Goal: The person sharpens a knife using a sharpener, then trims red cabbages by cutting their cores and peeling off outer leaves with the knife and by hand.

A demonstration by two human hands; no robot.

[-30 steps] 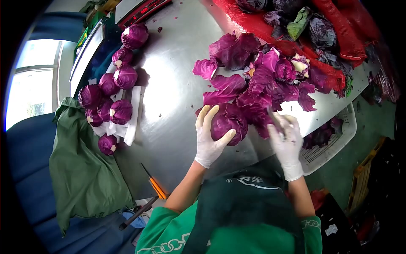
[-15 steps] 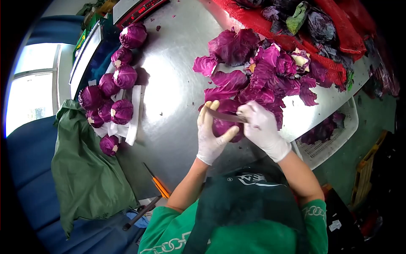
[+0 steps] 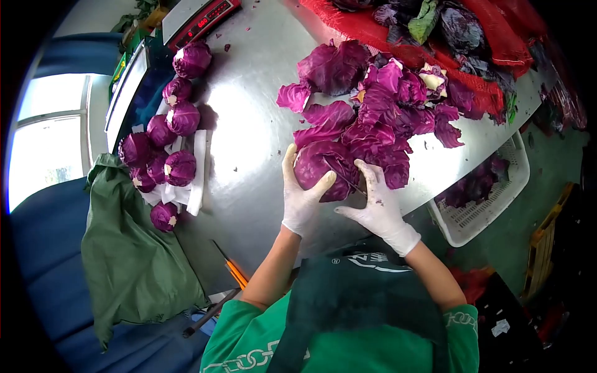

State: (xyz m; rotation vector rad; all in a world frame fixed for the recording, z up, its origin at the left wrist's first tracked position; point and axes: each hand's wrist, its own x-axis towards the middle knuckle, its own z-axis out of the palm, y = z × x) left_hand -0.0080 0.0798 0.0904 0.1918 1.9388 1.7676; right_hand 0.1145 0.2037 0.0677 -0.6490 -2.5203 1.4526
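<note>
A round red cabbage rests near the table's front edge. My left hand, in a white glove, wraps its left side, with the thumb over the top. My gloved right hand is at the cabbage's right side, thumb and forefinger wide apart. A thin dark blade, seemingly a knife, runs edge-on from the cabbage to the right palm; its handle is hidden. Loose purple cabbage leaves lie heaped just beyond the cabbage.
Several trimmed red cabbages stand at the left by a scale. Orange-handled scissors lie at the front edge. A red mesh sack holds more cabbages at the back right. Below the table's right edge is a white crate with leaves.
The right hand has turned from a closed grip with the blade flat above the cabbage to spread fingers at its right side. The left hand has settled lower round the cabbage, which shows more fully.
</note>
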